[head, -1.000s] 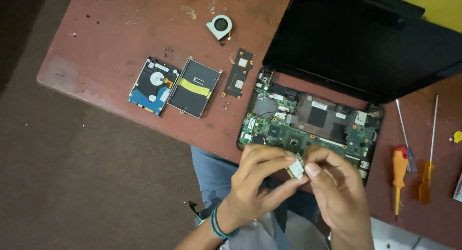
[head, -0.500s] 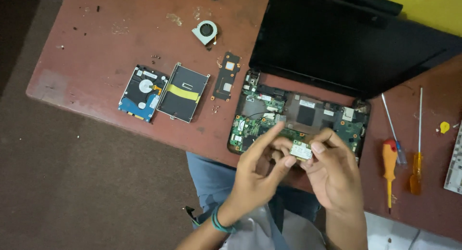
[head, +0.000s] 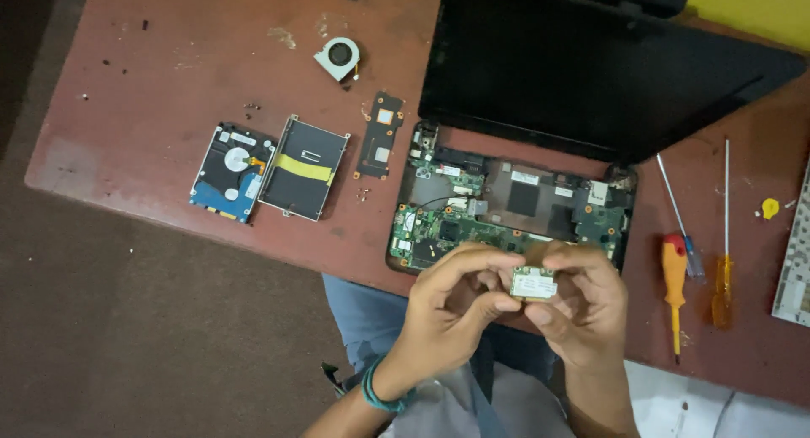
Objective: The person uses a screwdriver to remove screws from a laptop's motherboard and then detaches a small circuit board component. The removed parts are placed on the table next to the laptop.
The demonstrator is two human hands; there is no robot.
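My left hand [head: 451, 307] and my right hand [head: 582, 307] together pinch a small rectangular circuit card [head: 533, 283] with a white label, held just in front of the near edge of an opened laptop base [head: 506, 210]. The base shows its green circuit boards and chips. Its black screen [head: 591, 75] lies folded back flat on the reddish-brown table [head: 169, 83]. A teal band sits on my left wrist.
Left of the laptop lie a bare hard drive [head: 229, 171], a metal drive caddy with yellow tape [head: 303, 167], a narrow black cover plate [head: 380, 135] and a small fan [head: 338, 57]. Three screwdrivers [head: 675, 278] lie at the right, with a keyboard edge [head: 793, 269] beyond.
The view has shifted, so the table items sit differently in frame. My hands stay together on the small card, turning it so that its labelled face points up.
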